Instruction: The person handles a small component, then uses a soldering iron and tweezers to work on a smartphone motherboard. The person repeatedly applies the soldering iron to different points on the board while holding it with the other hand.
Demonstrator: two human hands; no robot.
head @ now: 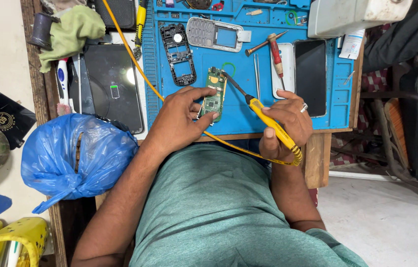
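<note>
Circuit board (214, 94), green, lying on blue work mat (241, 118), landmark for all below. Left hand (179, 118) pinching board's near end between thumb and fingers. Right hand (288, 123), right of board, gripping yellow soldering iron (268, 121); tip touching board's far right corner. Black phone frame (179, 47) lying beyond board, left. Tweezers (257, 74) and hammer (273, 47) resting right of board. Blue plastic bag (78, 153) sitting well left of board.

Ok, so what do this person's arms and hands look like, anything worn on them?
Both forearms are bare, with no gloves. The right hand wears a silver ring on one finger; the left hand wears nothing. A short teal-green sleeve shows on the right upper arm.
</note>
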